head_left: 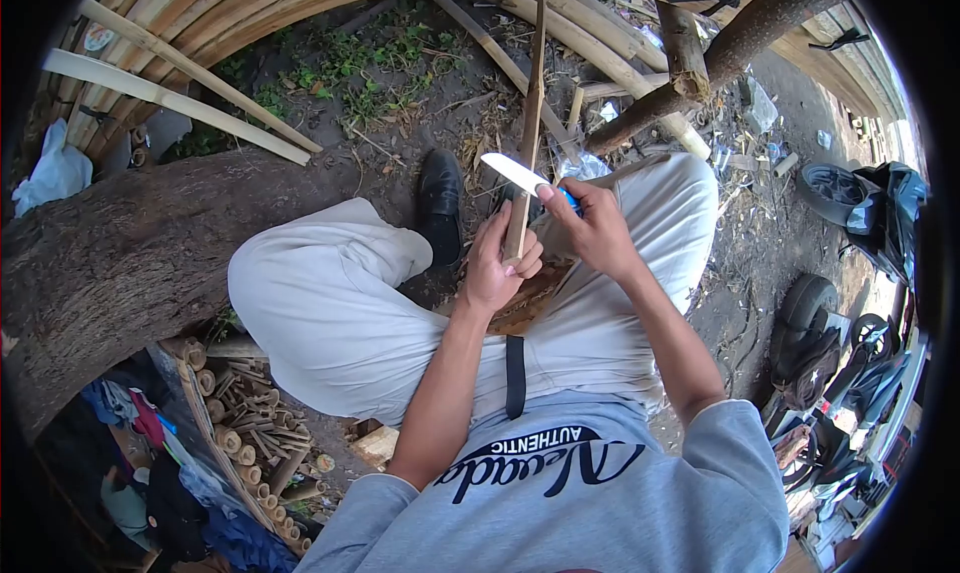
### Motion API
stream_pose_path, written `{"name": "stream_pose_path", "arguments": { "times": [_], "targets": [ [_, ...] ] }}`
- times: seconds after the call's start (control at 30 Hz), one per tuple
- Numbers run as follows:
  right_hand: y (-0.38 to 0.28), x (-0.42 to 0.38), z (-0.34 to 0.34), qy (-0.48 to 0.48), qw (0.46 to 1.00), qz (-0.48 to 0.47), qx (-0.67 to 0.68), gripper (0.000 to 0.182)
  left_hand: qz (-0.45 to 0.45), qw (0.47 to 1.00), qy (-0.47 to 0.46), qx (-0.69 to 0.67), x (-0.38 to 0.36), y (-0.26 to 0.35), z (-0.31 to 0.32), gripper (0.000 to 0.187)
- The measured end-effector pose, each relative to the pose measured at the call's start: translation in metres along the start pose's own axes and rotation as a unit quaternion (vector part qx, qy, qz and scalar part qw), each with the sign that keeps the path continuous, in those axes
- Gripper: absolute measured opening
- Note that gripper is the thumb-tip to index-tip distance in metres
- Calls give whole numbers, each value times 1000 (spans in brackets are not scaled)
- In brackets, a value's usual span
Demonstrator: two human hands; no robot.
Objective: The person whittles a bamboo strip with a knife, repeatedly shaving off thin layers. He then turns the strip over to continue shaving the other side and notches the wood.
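Note:
My left hand (497,271) is wrapped round the near end of a long bamboo strip (533,113), which points away from me over the ground. My right hand (597,230) grips a knife (515,174) by its blue handle, thumb near the base of the blade. The pale, broad blade crosses the strip just beyond my left hand, its tip pointing left. Both hands are over my lap, between my bent knees in light trousers.
A thick tree trunk (120,258) lies along my left. Bamboo poles (590,38) and a forked branch (735,48) are ahead. Lower left is a stack of cut bamboo pieces (262,413). Motorbikes (850,198) stand at the right. A black shoe (440,195) rests on the dirt.

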State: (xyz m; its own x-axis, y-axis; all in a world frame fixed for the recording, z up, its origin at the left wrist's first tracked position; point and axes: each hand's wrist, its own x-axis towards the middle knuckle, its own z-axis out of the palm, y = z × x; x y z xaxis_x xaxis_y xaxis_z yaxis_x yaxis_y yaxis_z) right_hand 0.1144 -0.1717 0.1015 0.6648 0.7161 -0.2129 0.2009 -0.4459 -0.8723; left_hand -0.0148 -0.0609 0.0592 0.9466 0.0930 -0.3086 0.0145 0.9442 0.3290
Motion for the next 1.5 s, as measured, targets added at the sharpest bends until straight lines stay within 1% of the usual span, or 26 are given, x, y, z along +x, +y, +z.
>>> {"name": "stream_pose_path", "arguments": {
  "times": [0.1, 0.13, 0.2, 0.23, 0.27, 0.3, 0.33, 0.4, 0.53, 0.6, 0.63, 0.67, 0.73, 0.77, 0.8, 0.87, 1.0, 1.07, 1.1, 1.13, 1.2, 1.27, 1.3, 1.37, 1.43, 1.5],
  "targets": [
    [-13, -14, 6, -65, 997, -45, -14, 46, 31, 999, 42, 12, -2, -2, -11, 43],
    [-20, -31, 15, -98, 987, -67, 105, 44, 33, 999, 42, 12, -1, -1, -11, 43],
    [-27, -58, 13, -178, 975, -133, 9, 40, 14, 999, -31, -17, 5, 3, -12, 41],
    [-28, -57, 9, -178, 975, -132, 8, 40, 10, 999, -27, -26, 7, 6, -10, 41],
    [-29, -52, 3, -105, 989, -69, 73, 41, 37, 998, 37, -32, 11, 0, -12, 41],
    [-27, -45, -3, -31, 990, -5, 136, 43, 30, 999, 11, -19, 7, 0, -11, 41],
    [-17, -34, -4, 11, 989, 1, 146, 45, 22, 1000, -15, -5, 3, -1, -10, 42],
    [4, -13, -2, 17, 998, 29, 53, 46, 2, 999, -35, -7, 3, -2, -12, 41],
    [8, 1, 7, 25, 999, 21, 31, 46, 12, 999, -50, 15, 1, 0, -12, 39],
    [4, -8, 12, -9, 1000, 15, -9, 45, 26, 999, -27, -22, -2, -1, -18, 38],
    [-4, -18, 7, -70, 997, -40, 15, 44, 38, 999, -2, -18, -5, -3, -21, 39],
    [-15, -28, 2, -72, 996, -43, 14, 44, 41, 998, 40, -28, -3, -5, -25, 40],
    [-31, -45, -3, -182, 981, -37, 59, 42, 32, 999, 3, -17, 4, 0, -15, 42],
    [-14, -43, 2, -123, 987, -37, 98, 42, 49, 997, 61, 23, 3, -4, -8, 40],
    [-8, -36, 3, -57, 988, -13, 140, 45, 36, 997, 66, 17, -1, -2, -7, 39],
    [-1, -19, 0, 25, 993, 17, 117, 47, 23, 999, -37, 2, 3, -2, -15, 39],
    [-6, -9, 2, 31, 999, 28, -9, 47, 21, 999, 12, 31, 1, 1, -2, 40],
    [-9, -22, 5, -63, 998, -29, 1, 45, 42, 995, 50, 73, -3, 0, -10, 39],
    [-18, -32, -1, -169, 984, -44, -20, 41, 67, 992, 80, 78, -1, -3, -14, 40],
    [-20, -45, 4, -190, 972, -138, -7, 39, 46, 994, 53, 80, 0, 2, -7, 40],
    [-29, -56, 0, -155, 985, -42, 69, 40, 51, 986, 127, 98, 5, 2, 6, 41],
    [-5, -40, 1, 18, 982, 27, 188, 43, 83, 982, 77, 151, 5, -4, -8, 39],
    [-6, -31, -5, 67, 968, 81, 229, 46, 76, 975, 78, 193, 4, -4, -9, 39],
    [7, -16, -7, 98, 956, 112, 252, 47, 68, 966, 79, 237, 0, -3, -7, 40],
    [13, -13, -11, 111, 917, 198, 326, 51, 147, 880, 118, 436, -4, -1, 6, 41],
    [16, -7, -7, 109, 937, 189, 272, 52, 110, 903, 108, 401, -5, 8, 15, 41]
  ]
}}
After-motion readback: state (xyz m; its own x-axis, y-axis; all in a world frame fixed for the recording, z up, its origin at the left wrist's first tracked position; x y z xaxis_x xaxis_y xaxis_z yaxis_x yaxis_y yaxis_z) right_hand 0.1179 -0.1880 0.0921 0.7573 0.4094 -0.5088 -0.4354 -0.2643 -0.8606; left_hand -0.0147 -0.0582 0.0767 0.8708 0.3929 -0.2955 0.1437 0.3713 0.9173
